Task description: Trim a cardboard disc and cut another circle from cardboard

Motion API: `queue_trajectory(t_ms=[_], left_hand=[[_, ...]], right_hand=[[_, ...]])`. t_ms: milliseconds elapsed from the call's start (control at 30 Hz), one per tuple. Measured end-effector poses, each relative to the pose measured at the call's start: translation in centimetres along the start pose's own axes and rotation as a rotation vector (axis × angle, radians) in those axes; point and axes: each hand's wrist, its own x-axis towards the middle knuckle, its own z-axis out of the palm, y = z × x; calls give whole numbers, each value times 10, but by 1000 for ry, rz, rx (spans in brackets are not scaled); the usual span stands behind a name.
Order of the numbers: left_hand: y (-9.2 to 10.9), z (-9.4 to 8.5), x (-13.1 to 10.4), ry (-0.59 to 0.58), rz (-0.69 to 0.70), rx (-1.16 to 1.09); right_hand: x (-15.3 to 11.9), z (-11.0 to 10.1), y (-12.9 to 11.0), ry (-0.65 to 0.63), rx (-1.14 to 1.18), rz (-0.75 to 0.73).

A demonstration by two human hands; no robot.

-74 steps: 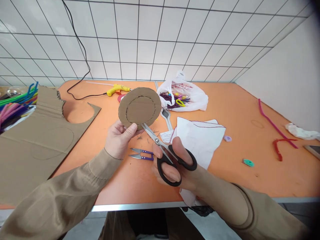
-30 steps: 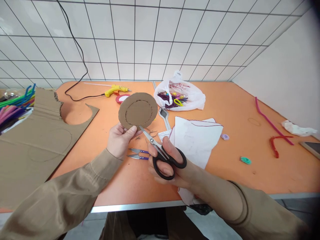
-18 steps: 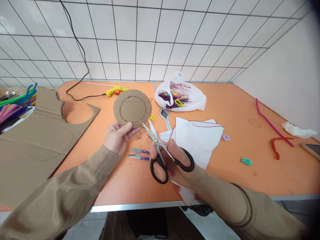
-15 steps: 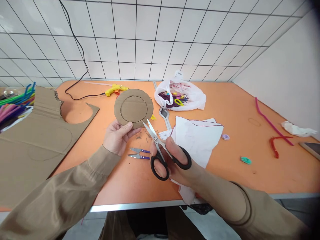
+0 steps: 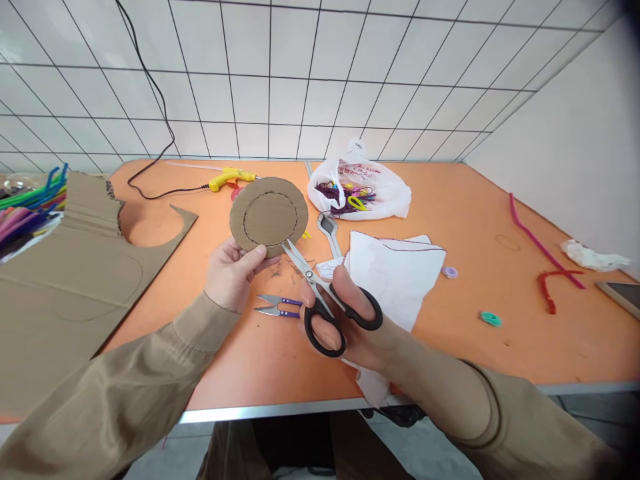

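Note:
My left hand pinches the lower edge of a round cardboard disc, thumb in front and fingers behind. A smaller circle is scored or cut into the disc's face. In my right hand is a pair of black-handled scissors, with thumb and fingers through the loops. The blades are slightly parted, and their tips are at the disc's lower right rim; whether they touch it I cannot tell. Below the disc, purple-handled thread snips lie on the orange table.
Left lies a large cardboard sheet with a round cutout, near pipe cleaners. A yellow glue gun and a white plastic bag of craft bits are behind. White cloth lies right of centre; red pipe cleaners lie farther right.
The scissor blades have closed partway, with the handle loops drawn closer together. The disc has turned a little and shifted very slightly right.

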Motion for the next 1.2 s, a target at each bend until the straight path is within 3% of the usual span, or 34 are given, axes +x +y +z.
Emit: queue_trajectory(t_ms=[367, 700, 1067, 1200], left_hand=[[-2, -3, -4, -8, 97, 95], [0, -2, -4, 9, 80, 121], [-2, 1, 1, 26, -58, -14], [-3, 2, -2, 20, -28, 18]], right_hand=[[1, 0, -2, -18, 34, 21], [2, 0, 4, -30, -39, 3], [3, -4, 1, -209, 197, 67], [3, -5, 2, -204, 219, 62]])
